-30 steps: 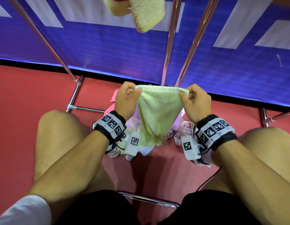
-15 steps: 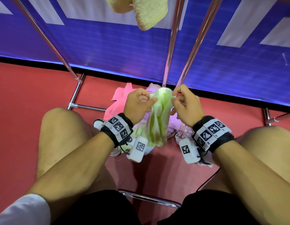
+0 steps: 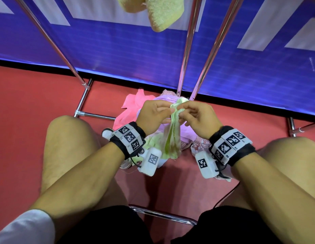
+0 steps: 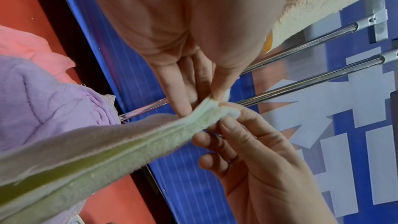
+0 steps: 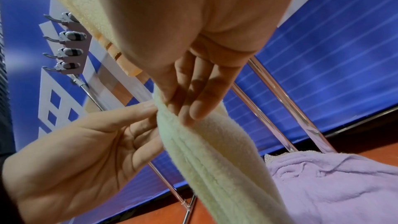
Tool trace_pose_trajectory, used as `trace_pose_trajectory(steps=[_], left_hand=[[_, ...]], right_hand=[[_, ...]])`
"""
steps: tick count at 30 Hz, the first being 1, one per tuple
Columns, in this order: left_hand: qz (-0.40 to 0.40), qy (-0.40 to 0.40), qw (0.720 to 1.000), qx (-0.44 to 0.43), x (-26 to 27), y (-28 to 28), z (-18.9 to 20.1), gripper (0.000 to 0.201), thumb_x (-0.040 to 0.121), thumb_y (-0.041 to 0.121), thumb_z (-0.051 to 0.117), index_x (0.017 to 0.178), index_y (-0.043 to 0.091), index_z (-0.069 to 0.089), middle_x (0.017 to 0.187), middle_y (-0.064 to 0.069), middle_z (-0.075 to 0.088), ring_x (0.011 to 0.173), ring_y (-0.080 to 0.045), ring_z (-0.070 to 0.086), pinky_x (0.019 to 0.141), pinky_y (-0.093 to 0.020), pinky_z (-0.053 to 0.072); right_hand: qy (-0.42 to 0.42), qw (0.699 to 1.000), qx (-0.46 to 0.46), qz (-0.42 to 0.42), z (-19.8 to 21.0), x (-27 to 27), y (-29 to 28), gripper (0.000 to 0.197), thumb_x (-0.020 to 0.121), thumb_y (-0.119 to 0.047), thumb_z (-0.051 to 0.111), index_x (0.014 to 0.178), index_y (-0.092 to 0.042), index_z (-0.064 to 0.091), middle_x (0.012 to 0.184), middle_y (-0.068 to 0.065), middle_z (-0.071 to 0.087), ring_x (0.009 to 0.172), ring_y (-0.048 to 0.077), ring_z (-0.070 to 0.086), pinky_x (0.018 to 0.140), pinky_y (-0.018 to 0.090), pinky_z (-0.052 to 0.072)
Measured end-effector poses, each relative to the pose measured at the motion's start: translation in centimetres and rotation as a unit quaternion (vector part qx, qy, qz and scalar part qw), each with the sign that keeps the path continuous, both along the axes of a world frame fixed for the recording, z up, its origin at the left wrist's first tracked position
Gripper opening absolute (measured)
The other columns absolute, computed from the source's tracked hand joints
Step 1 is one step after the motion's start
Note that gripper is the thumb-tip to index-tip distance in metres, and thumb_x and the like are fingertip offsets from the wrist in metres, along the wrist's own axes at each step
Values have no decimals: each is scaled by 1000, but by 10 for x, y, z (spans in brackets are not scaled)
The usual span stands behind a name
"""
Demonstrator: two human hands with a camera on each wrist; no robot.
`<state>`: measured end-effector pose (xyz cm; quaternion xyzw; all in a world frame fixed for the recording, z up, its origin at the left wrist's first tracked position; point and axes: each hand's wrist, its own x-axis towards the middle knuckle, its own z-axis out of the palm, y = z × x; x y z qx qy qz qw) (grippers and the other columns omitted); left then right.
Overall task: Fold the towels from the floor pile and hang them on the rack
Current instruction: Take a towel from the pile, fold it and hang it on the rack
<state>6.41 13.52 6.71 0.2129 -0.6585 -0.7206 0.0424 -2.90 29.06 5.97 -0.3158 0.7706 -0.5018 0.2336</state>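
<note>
- The left hand (image 3: 154, 115) and right hand (image 3: 199, 117) meet above the floor pile (image 3: 133, 110), each grip pinching the top edge of the green towel (image 3: 172, 138).
- The green towel hangs doubled between the knees, its lower end reaching the pile.
- A yellow towel (image 3: 160, 13) hangs on the rack (image 3: 186, 48) above.

Bright, even light; wide-angle bending; wrist views blurred close up.
</note>
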Motion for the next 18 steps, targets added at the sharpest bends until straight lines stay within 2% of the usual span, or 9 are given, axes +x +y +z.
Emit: trace_pose_trajectory(steps=[3, 4, 6, 7, 8, 10, 12, 14, 18], left_hand=[[-4, 4, 1000, -2, 0, 0, -1, 12, 92, -1, 62, 88, 10, 66, 70, 1, 74, 68, -12, 72, 62, -24, 58], [-6, 5, 1000, -5, 0, 0, -2, 12, 92, 0, 62, 88, 10, 67, 70, 2, 74, 68, -12, 72, 62, -24, 58], [-10, 7, 1000, -17, 0, 0, -4, 13, 93, 1, 61, 89, 11, 67, 71, 2, 74, 70, -12, 72, 64, -26, 59], [-14, 7, 1000, -21, 0, 1, -5, 13, 94, 1, 61, 90, 12, 67, 72, 2, 74, 71, -12, 72, 66, -27, 59], [-18, 6, 1000, -23, 0, 1, -6, 14, 94, 0, 59, 91, 12, 67, 73, 2, 74, 72, -12, 72, 67, -27, 59], [-27, 8, 999, -19, 0, 2, -8, 17, 95, -2, 56, 92, 11, 67, 74, 2, 74, 72, -12, 72, 69, -27, 59], [-34, 11, 999, -21, 0, 3, -9, 21, 95, -3, 55, 91, 12, 68, 76, 1, 75, 74, -13, 71, 73, -30, 60], [-37, 17, 999, -26, 0, 3, -9, 21, 95, -3, 55, 92, 13, 69, 78, 1, 75, 77, -14, 72, 77, -32, 60], [-32, 18, 999, 3, -1, 3, -10, 17, 96, -2, 55, 97, 9, 68, 77, 4, 75, 76, -9, 72, 72, -23, 57]], right_hand=[[113, 993, 23, 16, -4, -2, 1, 14, 91, -11, 63, 101, -17, 71, 83, -2, 72, 80, 12, 69, 75, 32, 54], [137, 990, 17, 10, -5, -2, 1, 14, 91, -12, 64, 100, -18, 73, 88, -4, 69, 83, 6, 64, 77, 28, 51], [169, 986, 3, -5, -6, -3, 0, 13, 88, -12, 68, 99, -17, 75, 98, -2, 55, 88, -4, 53, 79, 13, 41], [176, 984, 4, -7, -6, -4, -1, 12, 88, -11, 70, 97, -16, 75, 100, -2, 51, 89, -4, 50, 79, 9, 38], [185, 983, 7, -3, -6, -5, -1, 11, 87, -12, 70, 96, -14, 75, 101, -2, 51, 90, -2, 49, 80, 11, 38], [209, 978, 18, 10, -7, -6, -1, 8, 86, -16, 70, 94, -14, 74, 98, -1, 60, 91, 8, 50, 83, 24, 40], [231, 972, 24, 20, -8, -5, -1, 7, 86, -18, 69, 91, -14, 73, 94, 1, 66, 89, 11, 49, 82, 28, 38], [237, 971, 23, 21, -9, -5, -1, 6, 86, -17, 70, 91, -15, 73, 93, 0, 67, 87, 11, 49, 80, 26, 37], [241, 970, 4, 11, -9, -6, -1, 6, 85, -13, 71, 91, -12, 74, 93, 0, 68, 86, 6, 49, 80, 21, 36]])
